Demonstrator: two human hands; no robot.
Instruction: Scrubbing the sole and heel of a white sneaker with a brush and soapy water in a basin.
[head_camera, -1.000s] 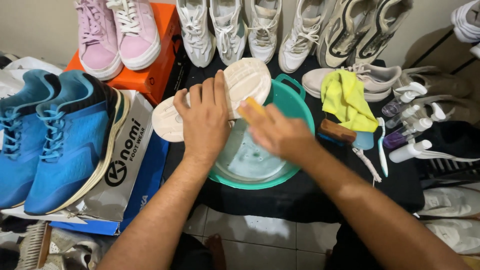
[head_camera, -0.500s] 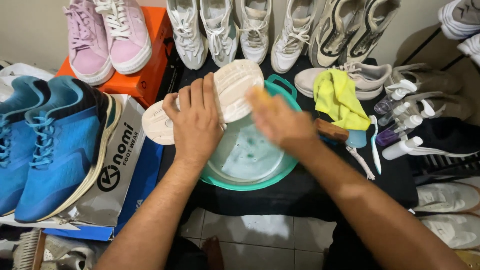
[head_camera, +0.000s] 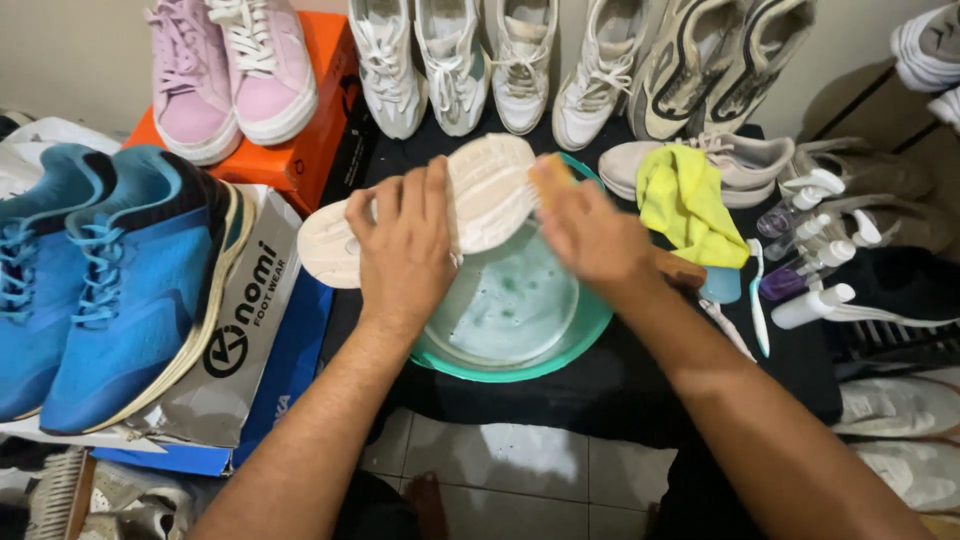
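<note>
While the left hand (head_camera: 405, 250) closes its grip around the middle of a white shoe (head_camera: 430, 205) turned sole-up, the shoe lies slantwise over the near-left rim of a teal basin (head_camera: 520, 365), its toe end sticking out past the rim to the left. The right hand (head_camera: 590, 230) is blurred; its fingers are curled about something yellowish at the shoe's heel end, but what it is I cannot tell. Cloudy water sits in the basin.

Room is tight. Just left of the basin a grey shoebox (head_camera: 235, 340) carries a pair of blue trainers (head_camera: 100, 280); behind it an orange box (head_camera: 315, 150) bears pink sneakers (head_camera: 235, 70). A row of white and grey shoes (head_camera: 520, 65) lines the back edge. To the right, a yellow cloth (head_camera: 685, 200) is draped over a pale shoe, with spray bottles (head_camera: 810, 260) and a toothbrush (head_camera: 757, 300) near the basin's right side.

A black surface (head_camera: 620, 390) carries all this; its near edge drops to a tiled floor (head_camera: 500, 480), bare between the forearms.
</note>
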